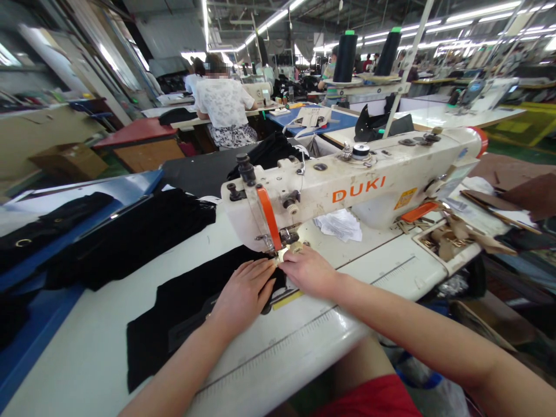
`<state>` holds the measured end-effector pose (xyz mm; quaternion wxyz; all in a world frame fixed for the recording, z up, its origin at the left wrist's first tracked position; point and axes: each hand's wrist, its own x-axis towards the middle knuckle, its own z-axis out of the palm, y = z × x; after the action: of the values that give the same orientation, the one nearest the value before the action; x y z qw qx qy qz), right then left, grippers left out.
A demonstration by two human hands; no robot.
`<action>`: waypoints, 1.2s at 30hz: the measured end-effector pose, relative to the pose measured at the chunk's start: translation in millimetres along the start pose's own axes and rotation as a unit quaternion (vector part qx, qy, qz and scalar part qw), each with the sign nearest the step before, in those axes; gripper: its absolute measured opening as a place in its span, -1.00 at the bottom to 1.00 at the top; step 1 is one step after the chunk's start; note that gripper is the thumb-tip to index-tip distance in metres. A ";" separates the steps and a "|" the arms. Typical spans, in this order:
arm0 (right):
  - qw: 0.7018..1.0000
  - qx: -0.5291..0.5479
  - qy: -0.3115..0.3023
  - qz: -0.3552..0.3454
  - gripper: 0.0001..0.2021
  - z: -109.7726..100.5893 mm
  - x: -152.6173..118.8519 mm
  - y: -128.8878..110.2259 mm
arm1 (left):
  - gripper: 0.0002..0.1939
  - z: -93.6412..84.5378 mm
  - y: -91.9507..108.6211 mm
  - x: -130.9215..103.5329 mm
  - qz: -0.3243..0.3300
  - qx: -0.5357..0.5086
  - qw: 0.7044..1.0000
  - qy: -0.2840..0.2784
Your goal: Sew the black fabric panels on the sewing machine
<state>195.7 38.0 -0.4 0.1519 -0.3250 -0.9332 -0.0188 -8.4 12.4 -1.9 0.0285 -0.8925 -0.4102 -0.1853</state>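
A black fabric piece [174, 307] lies on the white table of a sewing machine [313, 185] marked DUKI. My left hand [243, 295] rests flat on the fabric, fingers stretched toward the needle area. Close beside its fingertips, my right hand [310, 271] is closed, with thumb and fingers pressed together just in front of the presser foot. What the right fingers pinch is hidden; something small and pale shows by their tips. An orange guard [269, 217] stands in front of the needle bar, above both hands.
White paper labels [341, 225] lie under the machine arm. A tray [452, 240] of small parts sits at the right. More black fabric pieces [143, 231] are piled at the left. Black thread cones [346, 57] stand behind the machine. A person [226, 101] works farther back.
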 end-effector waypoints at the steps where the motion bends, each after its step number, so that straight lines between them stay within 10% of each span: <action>1: 1.000 0.001 -0.002 0.001 -0.84 -0.4 0.3 0.2 | -0.64 0.4 -0.6 0.5 -0.003 -0.003 1.000 0.000; 14: 0.999 0.040 0.011 0.028 -0.80 -6.8 -3.4 -1.0 | -0.63 -0.1 -5.6 6.4 -0.018 0.017 1.000 0.008; 22: 0.990 0.068 0.123 -0.022 -0.84 0.4 -16.2 -2.4 | -0.57 -29.2 20.2 -51.0 -0.030 0.043 0.998 -0.042; 28: 0.985 0.094 0.141 -0.033 -0.84 1.0 -20.9 -5.9 | -0.17 -63.2 32.2 -113.5 -0.108 0.124 0.986 -0.025; 33: 0.979 0.123 0.158 -0.040 -0.79 0.3 -23.4 -11.2 | -0.49 -75.0 3.8 -163.1 -0.131 0.133 0.981 -0.052; 36: 0.976 0.137 0.165 -0.037 -0.78 0.1 -23.0 -12.4 | -0.63 -114.5 -39.2 -153.0 -0.286 0.148 0.947 0.003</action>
<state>205.2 14.4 -6.5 0.3460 -0.2590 -0.9003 0.0508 -163.7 -95.4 46.3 0.1075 -0.7230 -0.6708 -0.1255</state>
